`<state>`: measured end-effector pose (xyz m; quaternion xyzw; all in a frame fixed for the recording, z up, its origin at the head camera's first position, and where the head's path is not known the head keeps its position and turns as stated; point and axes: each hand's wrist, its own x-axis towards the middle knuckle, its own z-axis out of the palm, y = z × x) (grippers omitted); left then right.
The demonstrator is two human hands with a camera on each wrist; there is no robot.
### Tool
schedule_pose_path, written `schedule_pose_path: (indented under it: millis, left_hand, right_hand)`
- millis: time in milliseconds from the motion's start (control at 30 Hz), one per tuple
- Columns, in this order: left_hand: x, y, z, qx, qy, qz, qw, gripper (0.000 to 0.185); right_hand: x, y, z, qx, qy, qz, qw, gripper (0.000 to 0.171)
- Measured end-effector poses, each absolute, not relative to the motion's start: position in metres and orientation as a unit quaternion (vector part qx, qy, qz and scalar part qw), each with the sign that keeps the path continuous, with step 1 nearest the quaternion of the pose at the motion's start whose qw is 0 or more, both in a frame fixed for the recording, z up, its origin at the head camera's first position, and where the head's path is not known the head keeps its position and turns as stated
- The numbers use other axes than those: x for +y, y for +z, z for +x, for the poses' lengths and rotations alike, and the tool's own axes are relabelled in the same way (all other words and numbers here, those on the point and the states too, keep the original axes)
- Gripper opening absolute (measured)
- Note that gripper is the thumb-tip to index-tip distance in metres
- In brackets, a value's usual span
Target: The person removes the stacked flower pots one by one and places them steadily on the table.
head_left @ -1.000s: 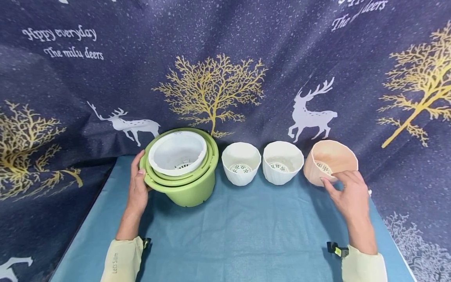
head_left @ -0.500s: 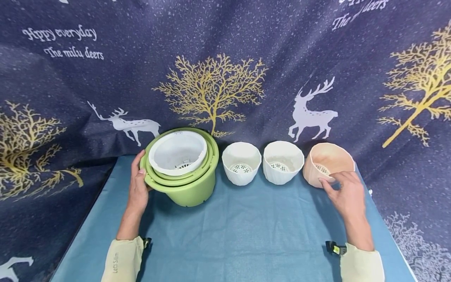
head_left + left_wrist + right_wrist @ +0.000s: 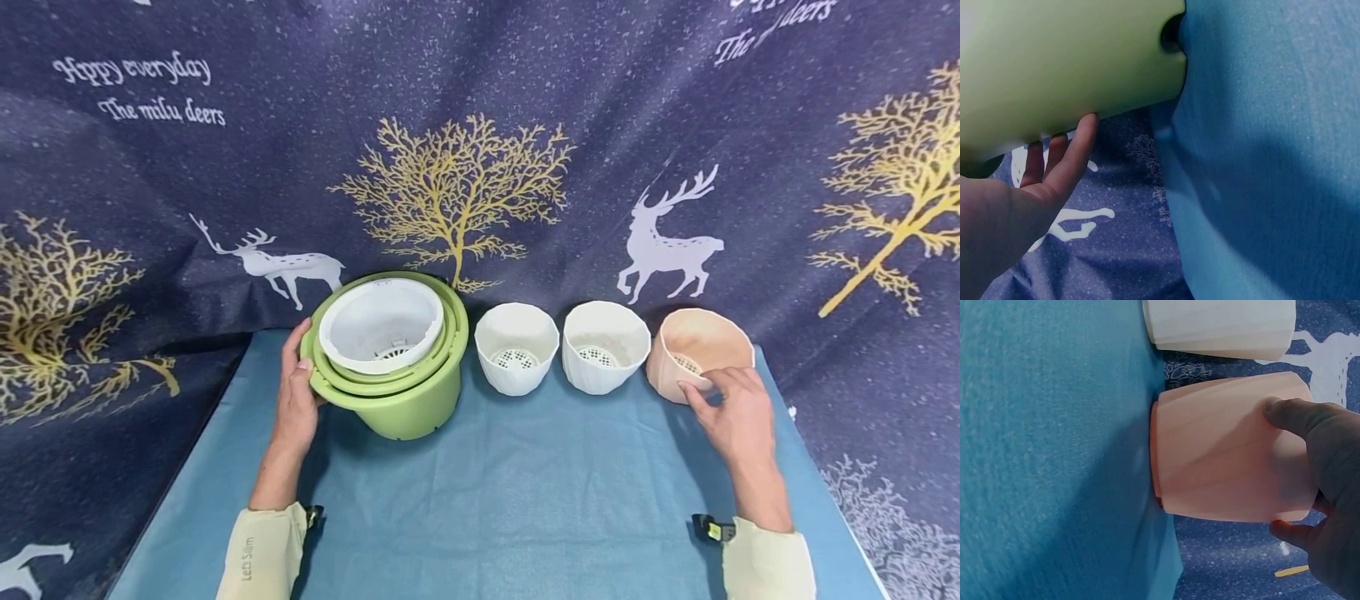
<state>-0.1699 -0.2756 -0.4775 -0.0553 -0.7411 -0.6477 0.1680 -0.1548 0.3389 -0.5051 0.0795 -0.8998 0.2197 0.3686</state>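
Observation:
At the left of the table, a large green flowerpot (image 3: 412,417) has another green pot and a white pot (image 3: 381,325) nested inside it. My left hand (image 3: 296,396) holds its rim from the left, thumb on top. In the left wrist view, fingers (image 3: 1079,150) lie along the green wall. At the right end of the row stands a peach flowerpot (image 3: 663,371) with a perforated base. My right hand (image 3: 738,412) grips its near rim, thumb (image 3: 1288,412) on the outer wall. In the right wrist view its foot is right at the tablecloth.
Two white flowerpots, one left (image 3: 516,350) and one right (image 3: 604,350), stand in line between the green stack and the peach pot. A blue cloth (image 3: 510,500) covers the table. Behind it hangs a dark fabric backdrop (image 3: 525,67) with deer and trees.
The peach pot has shifted left and slightly nearer, with my right hand moving along on its rim. My left hand and the green stack keep their place.

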Motion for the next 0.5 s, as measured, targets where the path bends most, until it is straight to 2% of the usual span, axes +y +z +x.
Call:
schedule_pose_path:
  millis: [500]
  left_hand:
    - [-0.2773, -0.4803, -0.1725, -0.738, -0.648, -0.064, 0.175, 0.056]
  right_hand:
    - [0.3357, -0.5075, -0.1587, -0.892, 0.235, 0.091, 0.374, 0.027]
